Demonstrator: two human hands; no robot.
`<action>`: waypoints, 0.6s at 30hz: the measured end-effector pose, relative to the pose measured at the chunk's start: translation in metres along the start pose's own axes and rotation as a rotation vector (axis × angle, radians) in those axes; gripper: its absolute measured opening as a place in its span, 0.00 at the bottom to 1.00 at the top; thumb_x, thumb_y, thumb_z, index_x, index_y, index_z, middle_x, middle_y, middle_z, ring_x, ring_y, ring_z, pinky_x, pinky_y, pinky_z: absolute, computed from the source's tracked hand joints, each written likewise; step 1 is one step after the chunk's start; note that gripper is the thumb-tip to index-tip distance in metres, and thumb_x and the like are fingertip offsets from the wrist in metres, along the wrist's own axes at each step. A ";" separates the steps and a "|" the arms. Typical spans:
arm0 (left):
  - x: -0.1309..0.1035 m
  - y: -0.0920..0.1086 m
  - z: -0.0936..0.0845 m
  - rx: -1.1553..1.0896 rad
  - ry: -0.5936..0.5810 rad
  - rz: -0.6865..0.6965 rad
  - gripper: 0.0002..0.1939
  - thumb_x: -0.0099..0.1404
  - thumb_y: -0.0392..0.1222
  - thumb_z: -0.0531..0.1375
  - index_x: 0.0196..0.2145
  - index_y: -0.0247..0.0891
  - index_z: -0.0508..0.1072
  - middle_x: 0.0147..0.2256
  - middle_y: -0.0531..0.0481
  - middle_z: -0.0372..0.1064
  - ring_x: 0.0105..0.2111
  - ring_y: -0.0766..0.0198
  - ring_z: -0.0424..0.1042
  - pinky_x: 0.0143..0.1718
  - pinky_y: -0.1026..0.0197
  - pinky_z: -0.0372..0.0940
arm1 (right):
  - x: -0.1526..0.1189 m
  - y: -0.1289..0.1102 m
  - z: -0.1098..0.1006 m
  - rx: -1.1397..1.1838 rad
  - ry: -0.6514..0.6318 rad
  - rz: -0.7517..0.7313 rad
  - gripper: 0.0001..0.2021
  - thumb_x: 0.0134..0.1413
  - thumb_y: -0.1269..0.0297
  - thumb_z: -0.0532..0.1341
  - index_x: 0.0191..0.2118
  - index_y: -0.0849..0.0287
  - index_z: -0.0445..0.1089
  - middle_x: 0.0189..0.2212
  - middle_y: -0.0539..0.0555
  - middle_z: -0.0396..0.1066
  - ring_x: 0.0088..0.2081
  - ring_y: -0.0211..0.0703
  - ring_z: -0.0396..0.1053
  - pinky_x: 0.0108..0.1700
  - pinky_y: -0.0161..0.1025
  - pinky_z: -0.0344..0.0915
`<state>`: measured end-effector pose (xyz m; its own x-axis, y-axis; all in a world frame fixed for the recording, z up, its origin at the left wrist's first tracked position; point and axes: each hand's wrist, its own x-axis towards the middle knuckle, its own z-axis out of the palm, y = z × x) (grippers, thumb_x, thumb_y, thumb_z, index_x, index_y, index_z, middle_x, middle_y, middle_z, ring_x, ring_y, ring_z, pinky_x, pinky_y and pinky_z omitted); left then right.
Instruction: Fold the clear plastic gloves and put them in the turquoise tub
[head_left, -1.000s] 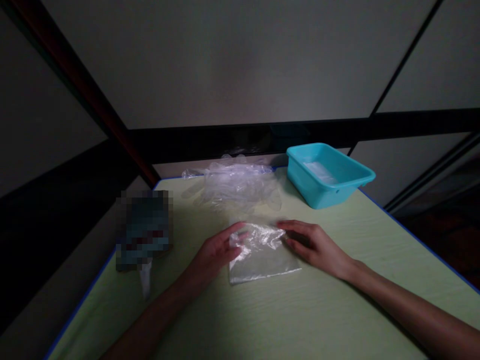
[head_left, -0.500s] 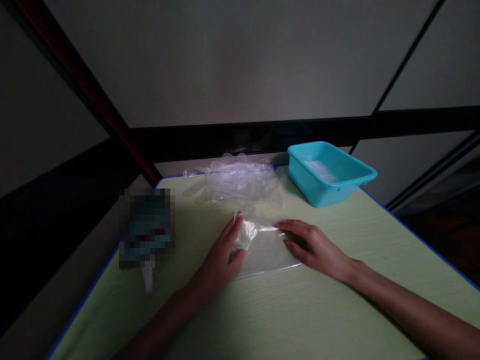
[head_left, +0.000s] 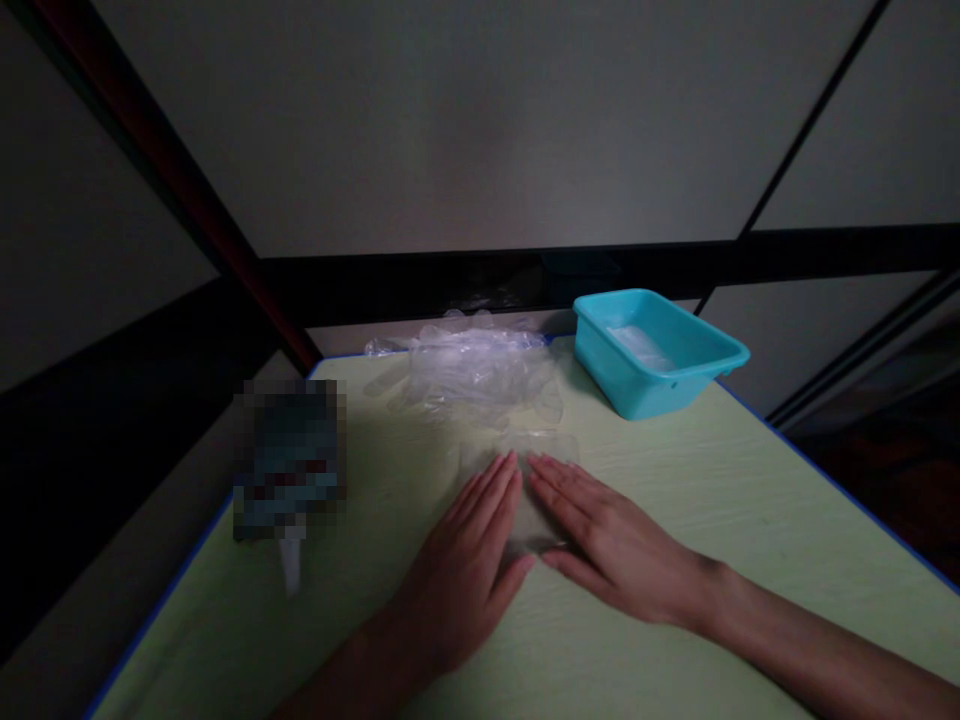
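A thin clear plastic glove [head_left: 536,515] lies flattened on the table, roughly square, its far edge showing beyond my fingertips. My left hand [head_left: 476,550] rests flat on its left part, fingers straight and thumb apart. Over its right part lies my right hand [head_left: 600,530], also flat, with the fingers stretched toward the left hand. The two hands nearly meet at the fingertips and cover much of the plastic. Just beyond them is a loose pile of clear plastic gloves [head_left: 480,370], with some rounded finger shapes visible.
On the pale green table [head_left: 675,660], a turquoise plastic basket [head_left: 652,395] stands at the back right with something whitish inside. A pixelated dark object [head_left: 292,460] with a white strip below it sits at the left edge. Panelled wall [head_left: 480,130] rises right behind the table.
Both hands have come nearer to me and closer together, and now lie flat on the glove instead of at its sides. The glove looks flatter. Pile and basket have stayed put.
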<state>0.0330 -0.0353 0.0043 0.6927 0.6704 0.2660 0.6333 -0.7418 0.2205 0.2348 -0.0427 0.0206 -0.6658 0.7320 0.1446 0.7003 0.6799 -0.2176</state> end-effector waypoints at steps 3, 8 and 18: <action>-0.001 0.004 0.003 0.023 -0.072 0.007 0.31 0.63 0.41 0.51 0.60 0.28 0.43 0.61 0.36 0.40 0.61 0.55 0.39 0.57 0.49 0.50 | -0.001 -0.004 0.004 -0.009 -0.089 -0.033 0.36 0.58 0.48 0.47 0.61 0.75 0.42 0.61 0.67 0.38 0.62 0.51 0.34 0.61 0.47 0.42; -0.001 0.002 0.004 0.051 -0.136 -0.014 0.32 0.63 0.44 0.52 0.59 0.27 0.46 0.61 0.36 0.41 0.61 0.56 0.40 0.58 0.51 0.49 | -0.005 -0.002 0.007 0.024 -0.128 -0.034 0.39 0.57 0.44 0.45 0.62 0.75 0.39 0.61 0.69 0.34 0.62 0.52 0.31 0.61 0.48 0.41; -0.004 -0.002 0.006 0.102 -0.148 -0.021 0.33 0.63 0.49 0.51 0.60 0.28 0.46 0.61 0.38 0.39 0.61 0.55 0.38 0.58 0.50 0.46 | -0.011 -0.003 0.013 0.051 -0.117 0.005 0.38 0.58 0.45 0.44 0.62 0.72 0.37 0.62 0.64 0.32 0.62 0.49 0.30 0.62 0.47 0.38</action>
<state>0.0311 -0.0367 -0.0025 0.7177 0.6860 0.1197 0.6743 -0.7275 0.1265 0.2363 -0.0532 0.0068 -0.6898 0.7234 0.0307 0.6918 0.6709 -0.2670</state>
